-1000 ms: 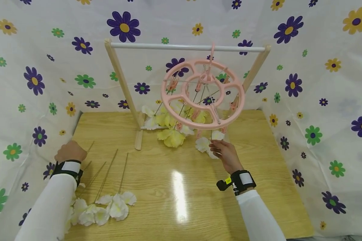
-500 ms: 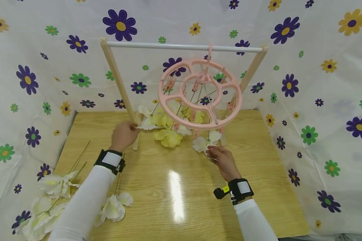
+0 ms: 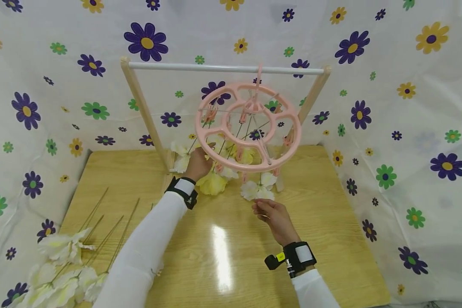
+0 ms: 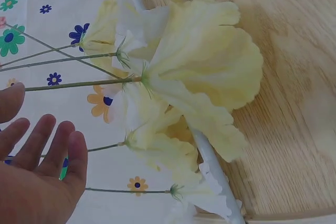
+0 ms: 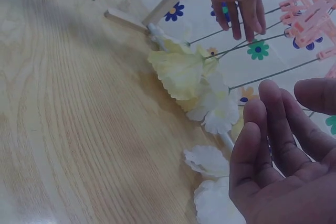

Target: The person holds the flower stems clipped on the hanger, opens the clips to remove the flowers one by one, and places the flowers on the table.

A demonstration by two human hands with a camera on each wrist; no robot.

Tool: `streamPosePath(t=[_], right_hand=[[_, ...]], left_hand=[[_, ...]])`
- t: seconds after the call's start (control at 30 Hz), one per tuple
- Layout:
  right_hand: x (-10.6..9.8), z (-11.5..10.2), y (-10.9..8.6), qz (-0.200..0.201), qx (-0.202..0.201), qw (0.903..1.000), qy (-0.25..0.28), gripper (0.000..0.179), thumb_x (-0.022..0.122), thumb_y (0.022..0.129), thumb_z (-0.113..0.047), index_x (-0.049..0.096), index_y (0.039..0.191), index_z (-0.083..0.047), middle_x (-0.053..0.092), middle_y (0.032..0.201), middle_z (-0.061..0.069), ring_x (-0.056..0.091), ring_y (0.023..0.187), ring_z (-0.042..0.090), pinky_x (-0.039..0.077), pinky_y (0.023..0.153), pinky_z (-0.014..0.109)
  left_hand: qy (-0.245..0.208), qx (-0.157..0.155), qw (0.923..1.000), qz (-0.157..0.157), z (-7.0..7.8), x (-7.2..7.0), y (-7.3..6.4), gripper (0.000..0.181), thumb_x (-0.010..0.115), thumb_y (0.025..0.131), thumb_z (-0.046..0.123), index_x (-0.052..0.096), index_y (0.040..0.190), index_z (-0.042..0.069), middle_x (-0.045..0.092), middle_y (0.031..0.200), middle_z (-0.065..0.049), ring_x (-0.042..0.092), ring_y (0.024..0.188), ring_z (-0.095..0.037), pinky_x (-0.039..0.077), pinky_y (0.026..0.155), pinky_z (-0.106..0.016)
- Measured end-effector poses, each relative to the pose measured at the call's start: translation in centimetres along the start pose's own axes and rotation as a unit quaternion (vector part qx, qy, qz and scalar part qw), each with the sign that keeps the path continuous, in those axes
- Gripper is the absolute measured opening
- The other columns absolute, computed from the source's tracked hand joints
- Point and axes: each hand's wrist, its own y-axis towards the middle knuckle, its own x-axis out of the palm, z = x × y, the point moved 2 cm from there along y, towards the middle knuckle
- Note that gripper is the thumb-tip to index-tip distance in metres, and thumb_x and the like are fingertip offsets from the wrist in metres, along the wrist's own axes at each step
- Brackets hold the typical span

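Note:
A pink round clip hanger (image 3: 250,127) hangs by its hook from a white rod (image 3: 192,67). Artificial flowers dangle heads-down by their stems from its pink clips (image 5: 310,24). My left hand (image 3: 198,164) reaches under the hanger's left side. In the left wrist view, its loosely bent fingers (image 4: 77,156) lie beside the stems, with a yellow flower (image 4: 205,61) just beyond. My right hand (image 3: 275,218) hovers in front of a white flower (image 3: 258,189) at the hanger's right. Its fingers (image 5: 286,150) are gently curved, with nothing between them and the thumb.
Wooden posts (image 3: 144,111) carry the rod at both ends, and the stand sits on a wooden table (image 3: 323,239). More loose white flowers (image 3: 61,248) lie at the front left, stems pointing away. Flower-patterned cloth (image 3: 389,128) encloses the back and sides.
My left hand has moved from the loose flowers at the left, past the left post, to the hanging flowers. My right hand has stayed near the white flower, slightly lower in view.

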Motion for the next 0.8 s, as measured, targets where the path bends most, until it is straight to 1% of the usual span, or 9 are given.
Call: streamPosePath(t=[0.07,0.13,0.3,0.33,0.4,0.5,0.63,0.73,0.8], right_hand=[[0.0,0.1,-0.2,-0.002,-0.002,1.0,0.001,0.03,0.058,0.101,-0.015,0.065,0.123,0.005,0.073,0.096,0.002,0.069,0.087,0.013,0.055,0.081,0.027],[0.1,0.2,-0.3,-0.004,-0.004,1.0,0.004,0.029,0.059,0.101,-0.014,0.065,0.122,0.004,0.074,0.095,0.002,0.069,0.088,0.015,0.055,0.08,0.026],[0.3,0.4,-0.2,-0.013,-0.003,0.9999,0.007,0.033,0.059,0.1,-0.013,0.062,0.125,0.009,0.074,0.095,0.002,0.07,0.088,0.015,0.055,0.08,0.026],[0.5,0.5,-0.2,-0.016,-0.002,0.9998,0.006,0.035,0.059,0.1,-0.013,0.06,0.126,0.01,0.074,0.095,0.002,0.07,0.088,0.015,0.055,0.08,0.026],[0.8,0.7,-0.2,-0.023,0.001,0.9997,0.004,0.037,0.059,0.101,-0.013,0.058,0.128,0.012,0.074,0.095,0.002,0.07,0.089,0.016,0.055,0.081,0.027],[1.3,0.9,-0.2,-0.03,0.003,0.9995,0.001,0.037,0.058,0.101,-0.013,0.058,0.128,0.012,0.074,0.097,0.004,0.07,0.09,0.016,0.054,0.081,0.027],[2.0,1.0,-0.2,-0.042,0.0,0.9991,-0.009,0.032,0.058,0.101,-0.014,0.063,0.125,0.006,0.074,0.1,0.005,0.069,0.088,0.014,0.055,0.081,0.027],[2.7,1.0,-0.3,-0.058,0.0,0.9981,-0.02,0.03,0.058,0.101,-0.015,0.064,0.124,0.004,0.073,0.101,0.005,0.069,0.09,0.013,0.055,0.083,0.028],[3.1,1.0,-0.2,-0.069,-0.001,0.9973,-0.025,0.031,0.057,0.102,-0.016,0.063,0.126,0.004,0.072,0.102,0.005,0.069,0.091,0.014,0.055,0.084,0.028]], left_hand=[[-0.011,0.007,0.9999,0.003,0.1,0.4,0.1,0.04,0.056,0.092,-0.008,0.06,0.132,-0.008,0.068,0.115,-0.03,0.066,0.109,-0.043,0.054,0.089,-0.053],[-0.018,0.004,0.9998,0.003,0.3,0.7,0.2,0.04,0.056,0.09,-0.01,0.061,0.13,-0.008,0.069,0.115,-0.029,0.066,0.11,-0.042,0.054,0.086,-0.049],[0.019,-0.012,0.9997,-0.002,0.7,1.1,0.3,0.039,0.049,0.088,-0.014,0.068,0.12,-0.005,0.074,0.106,-0.022,0.069,0.103,-0.035,0.044,0.069,-0.035],[0.031,-0.018,0.9994,-0.003,0.7,1.0,0.2,0.041,0.047,0.086,-0.016,0.07,0.118,-0.004,0.074,0.104,-0.02,0.07,0.102,-0.034,0.043,0.068,-0.033],[0.044,-0.029,0.9986,-0.008,0.8,0.9,0.0,0.041,0.047,0.085,-0.016,0.073,0.113,-0.002,0.075,0.104,-0.018,0.07,0.099,-0.032,0.041,0.066,-0.032],[0.036,-0.038,0.9985,-0.015,0.9,0.7,-0.4,0.044,0.044,0.082,-0.019,0.075,0.108,-0.001,0.074,0.103,-0.018,0.067,0.089,-0.031,0.036,0.061,-0.033],[0.009,-0.013,0.9999,-0.004,1.2,0.5,-1.0,0.035,0.049,0.087,-0.014,0.076,0.105,-0.001,0.072,0.088,-0.02,0.056,0.069,-0.028,0.032,0.056,-0.032],[0.007,0.027,0.9995,0.011,1.4,0.2,-1.6,0.024,0.054,0.092,-0.007,0.077,0.098,-0.001,0.069,0.074,-0.019,0.054,0.058,-0.027,0.034,0.053,-0.032],[0.003,0.042,0.999,0.013,1.6,0.1,-2.1,0.018,0.058,0.092,-0.004,0.076,0.093,-0.001,0.069,0.072,-0.018,0.058,0.056,-0.027,0.039,0.053,-0.033]])
